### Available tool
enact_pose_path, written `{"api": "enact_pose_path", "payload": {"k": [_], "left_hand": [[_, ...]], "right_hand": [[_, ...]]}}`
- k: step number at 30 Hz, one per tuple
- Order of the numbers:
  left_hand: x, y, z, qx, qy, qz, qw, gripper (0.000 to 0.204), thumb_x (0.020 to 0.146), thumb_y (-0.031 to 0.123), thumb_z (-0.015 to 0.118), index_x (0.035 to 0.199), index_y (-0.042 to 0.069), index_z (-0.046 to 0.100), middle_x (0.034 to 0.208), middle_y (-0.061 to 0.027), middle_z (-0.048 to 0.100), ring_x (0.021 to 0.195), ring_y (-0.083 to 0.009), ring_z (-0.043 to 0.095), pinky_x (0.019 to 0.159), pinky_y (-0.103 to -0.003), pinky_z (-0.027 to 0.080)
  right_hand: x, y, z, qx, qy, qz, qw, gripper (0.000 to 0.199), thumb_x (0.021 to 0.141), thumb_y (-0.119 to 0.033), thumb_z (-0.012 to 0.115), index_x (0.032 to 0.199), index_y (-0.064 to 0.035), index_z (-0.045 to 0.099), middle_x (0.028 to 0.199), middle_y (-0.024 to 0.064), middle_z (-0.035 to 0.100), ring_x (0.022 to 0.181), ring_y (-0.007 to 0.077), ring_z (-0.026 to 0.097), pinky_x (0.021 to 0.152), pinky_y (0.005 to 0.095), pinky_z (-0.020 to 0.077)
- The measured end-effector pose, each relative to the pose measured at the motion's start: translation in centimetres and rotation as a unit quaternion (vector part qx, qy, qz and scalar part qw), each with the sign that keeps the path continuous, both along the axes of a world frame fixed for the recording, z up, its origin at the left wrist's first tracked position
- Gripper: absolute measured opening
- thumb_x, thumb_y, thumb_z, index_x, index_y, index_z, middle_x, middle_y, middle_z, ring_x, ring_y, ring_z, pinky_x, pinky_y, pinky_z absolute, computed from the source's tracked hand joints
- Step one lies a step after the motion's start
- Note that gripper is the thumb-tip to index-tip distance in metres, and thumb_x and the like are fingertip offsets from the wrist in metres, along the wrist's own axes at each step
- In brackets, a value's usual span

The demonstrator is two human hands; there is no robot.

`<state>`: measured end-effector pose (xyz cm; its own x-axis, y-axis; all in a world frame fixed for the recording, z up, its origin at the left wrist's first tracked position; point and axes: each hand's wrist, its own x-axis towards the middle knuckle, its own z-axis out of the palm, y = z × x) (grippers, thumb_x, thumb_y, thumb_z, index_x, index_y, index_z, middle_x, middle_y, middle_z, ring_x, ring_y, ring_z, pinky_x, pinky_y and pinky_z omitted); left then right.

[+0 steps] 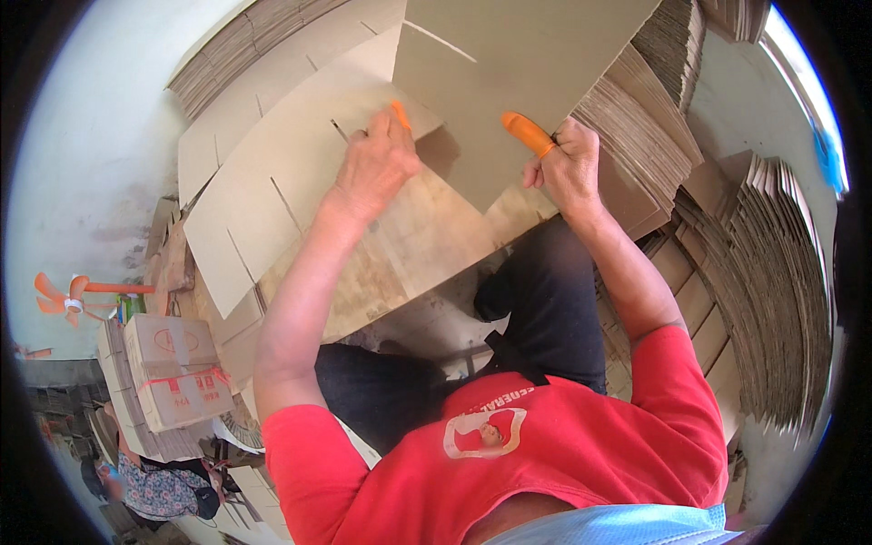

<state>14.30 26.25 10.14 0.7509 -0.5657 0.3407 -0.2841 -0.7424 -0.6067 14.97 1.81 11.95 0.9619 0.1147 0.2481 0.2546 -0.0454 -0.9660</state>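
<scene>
My left hand (380, 162) is bent over the near edge of a slotted cardboard sheet (245, 204), its fingers drawn together on the board. An orange finger cot (401, 114) covers one of its digits. On the right, my right hand (570, 168) grips the lower right edge of a large, darker cardboard sheet (509, 82). A second orange finger cot (528, 133) points left across that sheet's face. The darker sheet is tilted and overlaps the slotted one. Some fingertips of both hands are hidden.
A wooden tabletop (400, 245) lies beneath the sheets, above my knees. Stacked cardboard (627, 136) stands right of it, with a tall curved stack (772, 282) farther out. A taped carton (177, 372) and an orange fan (64, 300) are at left. Another person (159, 486) is lower left.
</scene>
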Motion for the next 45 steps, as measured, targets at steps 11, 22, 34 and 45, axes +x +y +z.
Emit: {"api": "enact_pose_path", "payload": {"k": [11, 22, 34, 45], "left_hand": [[-4.0, -3.4, -0.6, -0.214, 0.065, -0.109, 0.969, 0.050, 0.069, 0.028, 0.076, 0.101, -0.007, 0.062, 0.095, -0.0147, 0.063, 0.086, -0.0239, 0.054, 0.060, -0.032, 0.050], [11.6, 8.3, 1.2, -0.237, -0.078, 0.097, 0.964, 0.046, 0.078, 0.036, 0.073, 0.102, -0.002, 0.061, 0.089, -0.0118, 0.065, 0.087, -0.0295, 0.055, 0.072, -0.039, 0.047], [13.8, 9.6, 1.1, -0.233, -0.026, 0.069, 0.970, 0.012, 0.080, 0.014, 0.065, 0.085, 0.003, 0.068, 0.077, -0.0093, 0.065, 0.077, -0.0287, 0.057, 0.068, -0.040, 0.049], [11.3, 9.1, 3.3, -0.115, -0.077, -0.041, 0.990, 0.034, 0.069, 0.001, 0.064, 0.102, 0.002, 0.060, 0.095, -0.0049, 0.058, 0.089, -0.0216, 0.056, 0.067, -0.031, 0.055]], "right_hand": [[1.5, 3.4, -2.5, -0.041, 0.017, -0.026, 0.999, 0.034, 0.080, 0.013, 0.047, 0.108, 0.0017, 0.063, 0.068, 0.0087, 0.063, 0.044, 0.0122, 0.056, 0.041, 0.0275, 0.0444], [2.4, 4.0, -5.5, -0.046, 0.042, 0.002, 0.998, 0.025, 0.084, 0.006, 0.055, 0.108, 0.0025, 0.064, 0.059, 0.0090, 0.060, 0.043, 0.0133, 0.056, 0.042, 0.0280, 0.0447], [3.2, 3.7, -5.7, -0.032, 0.032, 0.019, 0.999, 0.028, 0.080, 0.009, 0.050, 0.103, 0.0044, 0.065, 0.057, 0.0090, 0.059, 0.042, 0.0128, 0.056, 0.040, 0.0272, 0.0433], [2.5, 3.6, -4.9, -0.013, 0.039, 0.020, 0.999, 0.024, 0.086, 0.004, 0.054, 0.107, 0.0008, 0.065, 0.057, 0.0068, 0.059, 0.041, 0.0122, 0.055, 0.040, 0.0264, 0.0438]]}}
